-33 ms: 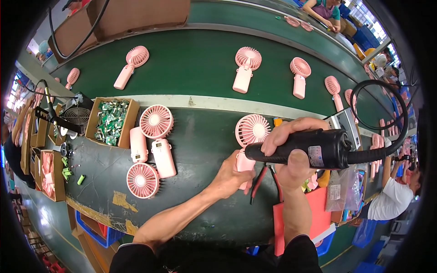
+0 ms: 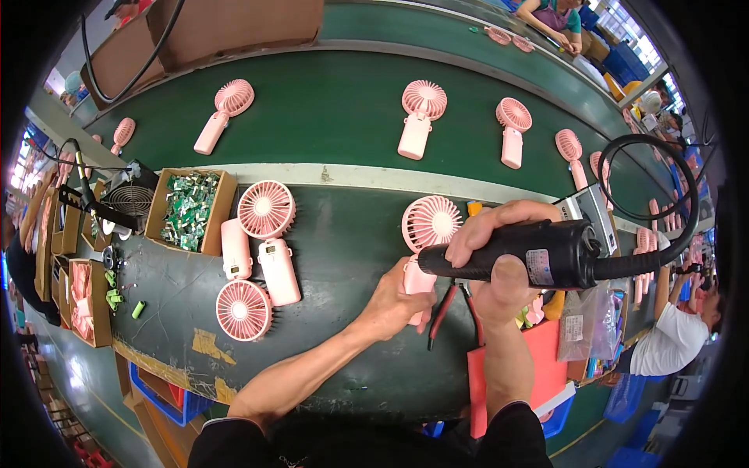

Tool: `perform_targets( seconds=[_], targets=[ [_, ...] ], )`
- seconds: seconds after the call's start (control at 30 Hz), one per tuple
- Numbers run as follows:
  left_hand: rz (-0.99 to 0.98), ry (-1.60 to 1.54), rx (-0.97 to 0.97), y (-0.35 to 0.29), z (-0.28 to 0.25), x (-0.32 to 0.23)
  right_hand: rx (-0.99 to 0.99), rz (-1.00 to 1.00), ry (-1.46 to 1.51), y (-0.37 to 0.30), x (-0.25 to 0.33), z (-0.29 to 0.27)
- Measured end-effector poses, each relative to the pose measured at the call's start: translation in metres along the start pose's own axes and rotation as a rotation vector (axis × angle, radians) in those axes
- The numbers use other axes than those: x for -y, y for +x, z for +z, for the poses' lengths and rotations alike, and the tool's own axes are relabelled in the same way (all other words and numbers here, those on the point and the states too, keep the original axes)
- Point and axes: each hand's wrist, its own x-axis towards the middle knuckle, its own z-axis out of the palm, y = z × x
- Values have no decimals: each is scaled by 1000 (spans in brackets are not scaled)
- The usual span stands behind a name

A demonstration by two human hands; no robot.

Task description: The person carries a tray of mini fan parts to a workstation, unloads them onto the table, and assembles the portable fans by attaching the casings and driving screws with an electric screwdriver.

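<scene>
My left hand (image 2: pixel 388 303) is closed around the handle of a pink handheld fan (image 2: pixel 431 221), pressing it to the bench with its round grille pointing away from me. My right hand (image 2: pixel 499 269) grips a black corded electric screwdriver (image 2: pixel 511 253), held almost level. Its front end points left and meets the upper part of the fan's handle; the bit itself is hidden. Red-handled pliers (image 2: pixel 442 316) lie just below the tool. To the left, two more pink fans (image 2: pixel 267 209) (image 2: pixel 244 310) rest side by side, heads at opposite ends.
A cardboard box of green circuit boards (image 2: pixel 189 209) stands at the bench's left, near a box of pink parts (image 2: pixel 81 300) and small green pieces (image 2: pixel 138 309). Beyond the metal rail, several pink fans (image 2: pixel 415 136) lie on a green conveyor (image 2: pixel 328 101). A red sheet (image 2: pixel 519 366) is near my right forearm.
</scene>
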Motion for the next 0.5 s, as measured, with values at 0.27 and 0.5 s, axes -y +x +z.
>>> perform_targets(
  seconds=[0.27,0.5],
  targets=[
    [44,21,-3,2,1,2,34,-5,-28,-2,-4,-3],
    [-3,79,92,0,-5,-7,40,-20,44,5,3,3]
  ],
)
